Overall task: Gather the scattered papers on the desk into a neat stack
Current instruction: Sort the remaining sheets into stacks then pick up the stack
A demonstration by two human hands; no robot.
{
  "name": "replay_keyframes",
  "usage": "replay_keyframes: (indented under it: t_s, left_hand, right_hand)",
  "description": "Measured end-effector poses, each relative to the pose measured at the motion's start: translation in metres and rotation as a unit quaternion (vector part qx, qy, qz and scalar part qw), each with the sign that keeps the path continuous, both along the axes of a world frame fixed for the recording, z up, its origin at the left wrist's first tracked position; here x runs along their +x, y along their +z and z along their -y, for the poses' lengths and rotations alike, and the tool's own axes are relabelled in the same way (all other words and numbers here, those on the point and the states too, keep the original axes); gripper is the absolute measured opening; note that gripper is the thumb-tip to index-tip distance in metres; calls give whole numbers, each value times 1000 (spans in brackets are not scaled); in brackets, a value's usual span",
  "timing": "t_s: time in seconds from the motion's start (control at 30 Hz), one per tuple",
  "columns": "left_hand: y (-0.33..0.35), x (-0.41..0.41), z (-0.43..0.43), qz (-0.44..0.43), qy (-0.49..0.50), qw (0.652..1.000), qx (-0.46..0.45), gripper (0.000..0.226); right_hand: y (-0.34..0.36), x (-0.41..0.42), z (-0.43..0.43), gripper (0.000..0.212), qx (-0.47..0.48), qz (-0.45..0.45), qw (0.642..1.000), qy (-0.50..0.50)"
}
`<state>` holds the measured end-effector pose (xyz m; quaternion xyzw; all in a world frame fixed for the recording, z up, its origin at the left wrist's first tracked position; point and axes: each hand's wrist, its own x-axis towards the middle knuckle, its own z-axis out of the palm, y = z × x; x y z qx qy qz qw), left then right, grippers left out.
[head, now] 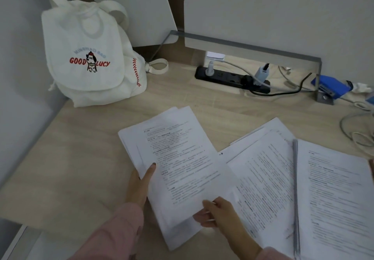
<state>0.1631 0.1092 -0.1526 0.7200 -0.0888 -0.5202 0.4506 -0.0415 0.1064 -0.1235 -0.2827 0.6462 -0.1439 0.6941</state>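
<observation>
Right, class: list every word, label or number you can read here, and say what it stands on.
"GOOD LUCY": red letters on the white backpack.
Grey arched line above it: too blurred to read.
Print on the stack of papers: too small and blurred.
Print on the loose sheets: too small and blurred.

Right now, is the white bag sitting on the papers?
No, the white bag stands on the bare desk, apart from the papers.

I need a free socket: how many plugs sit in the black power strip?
3: a white plug at its left end, a black plug toward the right, and a pale adapter beside that. Cables may hide another.
</observation>
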Motion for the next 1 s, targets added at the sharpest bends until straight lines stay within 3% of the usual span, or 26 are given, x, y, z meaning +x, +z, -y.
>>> replay_keyframes:
  t_s: [0.13,0.23,0.33,0.47,0.57,0.67,0.77,0.93,1.0]
  left_hand:
    - [4,1,3,50,-31,998,-8,42]
    - [23,0,8,106,-41,993,-33,42]
    - [50,1,15,141,-42,986,-81,40]
    - [89,-3,27,152,-67,971,-172,39]
    - [113,-11,39,169,-89,951,-241,43]
    - [127,-15,48,168,-75,940,-289,39]
    - [127,-19,50,159,-53,939,-301,14]
    - [99,-37,39,127,-98,961,-226,5]
    - [92,-47,36,116,-116,963,-215,15]
  right_hand:
    - [5,-4,2,20,11,7,999,51]
    - [5,-22,13,24,-47,-47,997,-29]
    - [17,-35,35,42,-142,-106,983,-57]
    - [44,-32,74,65,-206,-51,977,20]
    - [75,-25,97,53,-258,44,965,4]
    - [101,-27,102,27,-347,48,935,-46]
    - [112,-37,95,26,-394,52,914,-88]
    - [78,-51,75,41,-330,24,942,-64]
    - [66,-51,68,35,-301,19,952,-50]
